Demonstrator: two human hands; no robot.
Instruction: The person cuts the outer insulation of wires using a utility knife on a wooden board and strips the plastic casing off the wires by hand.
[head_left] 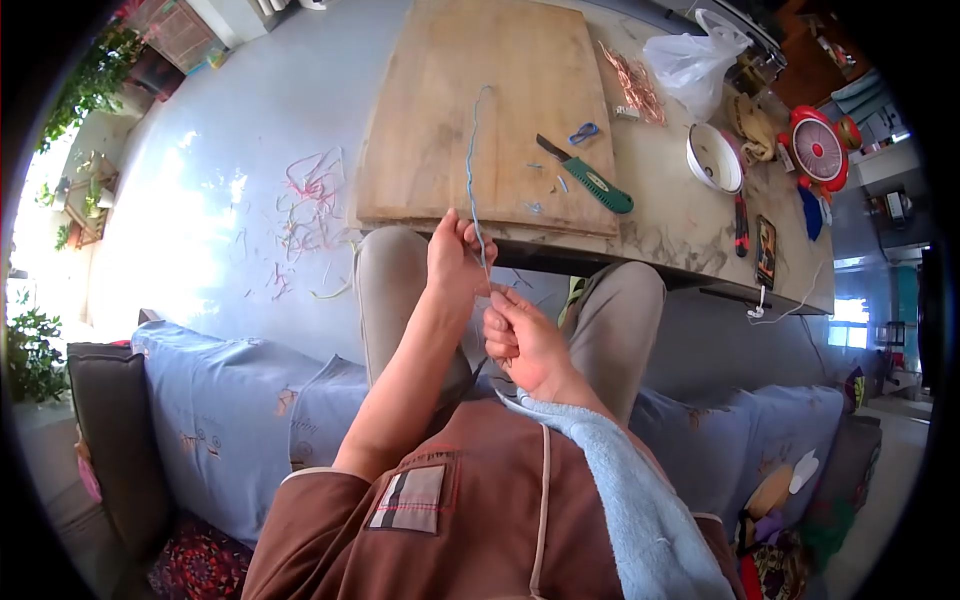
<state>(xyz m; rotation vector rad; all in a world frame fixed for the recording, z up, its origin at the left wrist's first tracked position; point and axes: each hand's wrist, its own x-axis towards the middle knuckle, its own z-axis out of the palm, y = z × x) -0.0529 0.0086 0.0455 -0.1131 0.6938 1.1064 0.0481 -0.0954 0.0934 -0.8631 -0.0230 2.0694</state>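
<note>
Pinching the blue wire (469, 165), the left hand (460, 252) has its fingers curled closed right by the near edge of the wooden board (415, 130)! Below it, the right hand (522, 338) is shut up tight too, thumb against forefinger, on the wire's bare coppery end. The wire's loose length snakes away up the middle of the board, its stretch beside the palm partly hidden by the left fingers. Two knees flank the hands, just off the board's near edge. To the wire's right, little blue scraps (562, 184) dot the board, then comes the knife (598, 187), blade out, handle poking past the board's right edge! A small blue coil (584, 132) sits just beyond the blade. Right of the board, it's crowded: copper strands (638, 85), a plastic bag (695, 60), a bowl (705, 174), a red fan (818, 150). Left of it, tangled clippings (312, 190) litter the floor.
</note>
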